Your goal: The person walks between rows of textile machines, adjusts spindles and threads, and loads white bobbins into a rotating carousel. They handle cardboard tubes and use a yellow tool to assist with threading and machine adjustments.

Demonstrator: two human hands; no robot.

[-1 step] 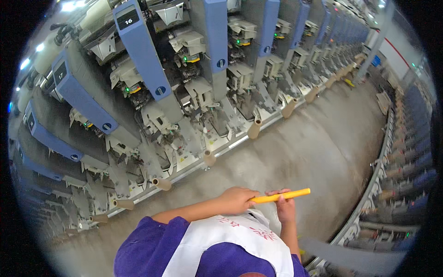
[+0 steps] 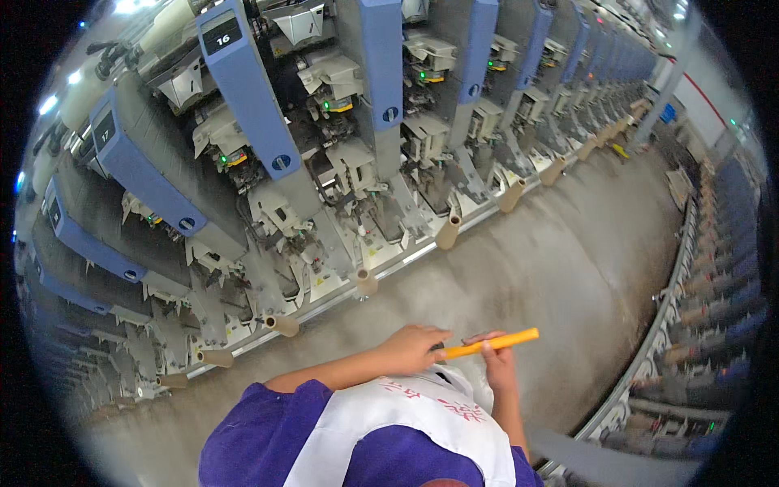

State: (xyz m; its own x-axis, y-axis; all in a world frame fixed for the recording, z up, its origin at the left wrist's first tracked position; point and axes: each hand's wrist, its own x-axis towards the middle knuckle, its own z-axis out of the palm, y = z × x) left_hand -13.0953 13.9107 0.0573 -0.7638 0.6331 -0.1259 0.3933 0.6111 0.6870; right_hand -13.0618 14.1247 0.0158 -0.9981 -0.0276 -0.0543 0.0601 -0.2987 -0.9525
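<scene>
A plain yellow rod (image 2: pixel 507 338), slanting slightly up to the right, is held in front of my apron. My right hand (image 2: pixel 499 367) grips it near the middle, thumb and fingers wrapped round it. At the rod's left end, my left hand (image 2: pixel 412 349) is closed, its fingers curving over a small dark part there. What that dark part is stays partly hidden by the fingers. Below the hands is my white apron (image 2: pixel 398 410) with red marks, worn over a purple top.
A long row of winding-machine stations with blue panels (image 2: pixel 251 89) runs along the left. Brown cone tubes (image 2: pixel 449 231) stick out along its front rail. Grey floor (image 2: pixel 552 260) makes an aisle, with another machine row (image 2: pixel 714 300) on the right and a pillar (image 2: pixel 667 81) far off.
The rod and both hands have shifted slightly left. A small dark part at the rod's left end now shows more between my left fingers and thumb.
</scene>
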